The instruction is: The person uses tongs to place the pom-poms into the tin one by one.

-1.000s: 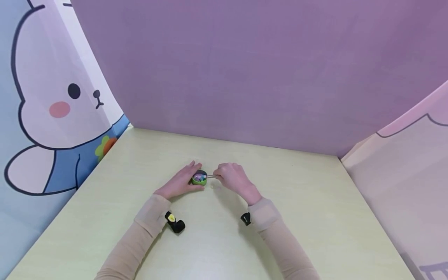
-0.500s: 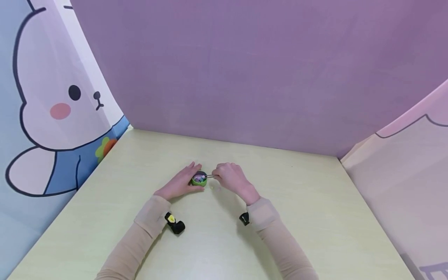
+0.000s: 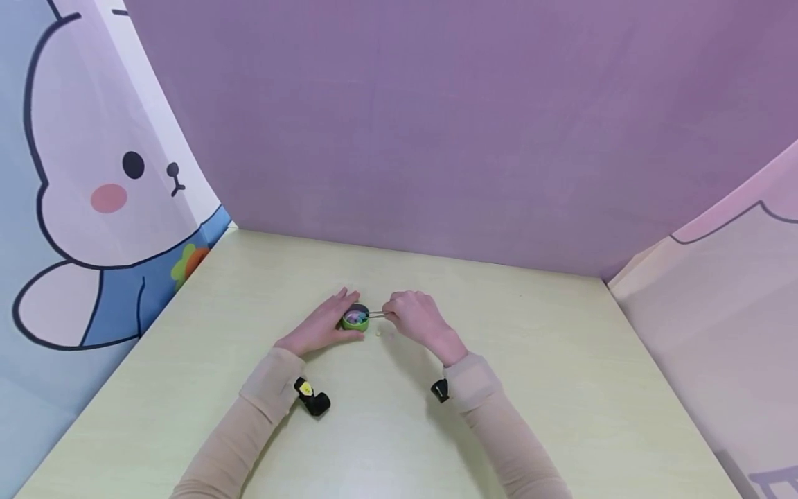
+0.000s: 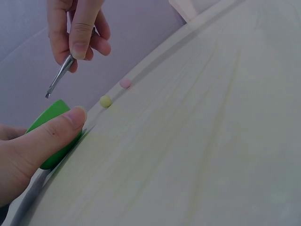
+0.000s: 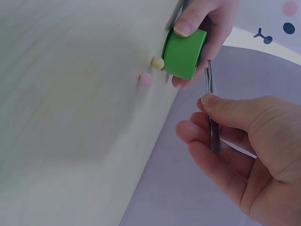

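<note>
My left hand [image 3: 324,324] grips a small round green container [image 3: 355,327], thumb on its near side and fingers on the far side. Pink, blue and purple colours show inside it in the head view. Between thumb and fingers my right hand [image 3: 416,319] pinches metal tweezers [image 5: 210,87], whose tips point at the container's open top. Those tips stand slightly apart with nothing between them. Beside the container, a little yellow ball [image 4: 105,101] and a pink ball [image 4: 125,83] lie on the table.
The pale wooden table [image 3: 374,430] runs back to a purple cloth wall [image 3: 436,138]. A cartoon-printed curtain [image 3: 93,208] hangs on the left, and a pale pink one [image 3: 729,333] on the right. Black cameras sit at both wrists.
My right hand has shifted slightly to the right, drawing the tweezers back from the container. The left hand and the container have stayed in place.
</note>
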Tool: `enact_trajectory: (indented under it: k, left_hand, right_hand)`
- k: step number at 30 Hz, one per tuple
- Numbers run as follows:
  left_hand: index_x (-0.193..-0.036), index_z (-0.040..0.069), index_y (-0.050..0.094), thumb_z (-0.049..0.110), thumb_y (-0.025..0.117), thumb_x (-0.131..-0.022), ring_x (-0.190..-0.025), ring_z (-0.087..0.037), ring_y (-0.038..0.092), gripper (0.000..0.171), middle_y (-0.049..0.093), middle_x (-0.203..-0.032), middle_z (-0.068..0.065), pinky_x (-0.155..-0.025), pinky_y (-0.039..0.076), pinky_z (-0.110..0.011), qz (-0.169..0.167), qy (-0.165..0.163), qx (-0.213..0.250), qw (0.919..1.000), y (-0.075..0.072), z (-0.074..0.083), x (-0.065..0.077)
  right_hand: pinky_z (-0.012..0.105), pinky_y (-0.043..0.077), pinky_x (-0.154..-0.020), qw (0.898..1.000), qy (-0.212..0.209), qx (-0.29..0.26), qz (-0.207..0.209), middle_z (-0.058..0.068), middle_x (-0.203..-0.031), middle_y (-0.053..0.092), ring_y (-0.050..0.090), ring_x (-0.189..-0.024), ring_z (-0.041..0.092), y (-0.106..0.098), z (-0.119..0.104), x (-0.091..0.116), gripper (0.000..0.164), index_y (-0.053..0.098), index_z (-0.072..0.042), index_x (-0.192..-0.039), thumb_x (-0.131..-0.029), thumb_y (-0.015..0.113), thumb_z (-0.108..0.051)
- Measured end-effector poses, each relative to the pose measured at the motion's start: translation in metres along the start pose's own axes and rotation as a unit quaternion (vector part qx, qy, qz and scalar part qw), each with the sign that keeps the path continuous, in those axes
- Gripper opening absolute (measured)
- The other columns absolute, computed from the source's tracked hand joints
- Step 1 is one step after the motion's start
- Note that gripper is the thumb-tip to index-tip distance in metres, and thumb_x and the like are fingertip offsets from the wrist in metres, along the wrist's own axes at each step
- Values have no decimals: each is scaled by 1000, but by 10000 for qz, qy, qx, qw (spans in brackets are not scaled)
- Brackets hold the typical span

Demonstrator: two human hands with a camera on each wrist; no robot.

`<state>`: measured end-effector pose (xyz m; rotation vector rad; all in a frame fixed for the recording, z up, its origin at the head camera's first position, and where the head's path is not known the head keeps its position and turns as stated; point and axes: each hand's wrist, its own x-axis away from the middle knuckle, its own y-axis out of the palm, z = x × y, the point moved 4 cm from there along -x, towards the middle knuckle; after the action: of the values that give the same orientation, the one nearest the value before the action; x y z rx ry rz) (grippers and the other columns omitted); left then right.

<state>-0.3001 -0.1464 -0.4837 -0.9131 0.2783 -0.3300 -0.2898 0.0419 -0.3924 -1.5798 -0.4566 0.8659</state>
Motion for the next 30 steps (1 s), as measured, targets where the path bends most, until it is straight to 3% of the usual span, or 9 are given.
enact_trajectory:
  k: [11,23,30]
  left_hand:
    - [-158,8,23,50,73,-85,-151,-44,20,98,15,-165,-23,-123,21,-61,-41,-58,3,10000,0,1,1]
    - [-158,9,22,50,73,-85,-151,-46,20,98,13,-165,-23,-123,21,-62,-76,-112,21,9999,0,0,1]
    - [-158,9,22,50,73,-85,-151,-45,19,98,12,-165,-23,-123,21,-62,-98,-116,0,9999,0,1,0]
  right_hand:
    - [21,47,-49,9995,203,84,-210,0,-77,71,54,-58,9,2,5,9,10,77,-15,-84,-91,70,-13]
    - [15,36,-45,9997,189,150,-101,-2,-72,69,45,-55,6,8,14,26,9,76,-15,-81,-88,72,-11]
    - [15,36,-45,9994,271,82,-221,-1,-73,70,45,-55,6,10,17,34,10,77,-14,-82,-88,71,-9]
